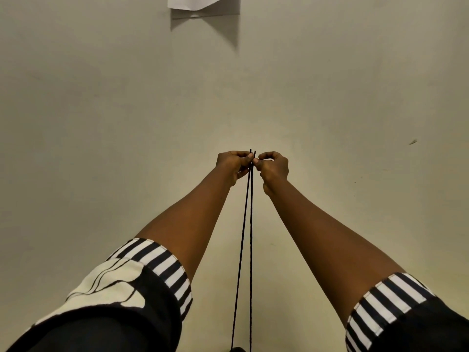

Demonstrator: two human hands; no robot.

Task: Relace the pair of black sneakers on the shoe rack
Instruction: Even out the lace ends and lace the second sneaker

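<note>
A plain beige wall (101, 97) fills the view, with a sheet of paper (193, 2) at its top edge. The left hand (233, 165) and right hand (274, 168) each pinch one end of the black lace (251, 237), tips level and both strands running taut below the frame. This looks like evening the ends. Sneakers and rack are out of view, so how much is laced cannot be told.

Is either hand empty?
No: the left hand and right hand each pinch a strand of the black lace near its tip.
</note>
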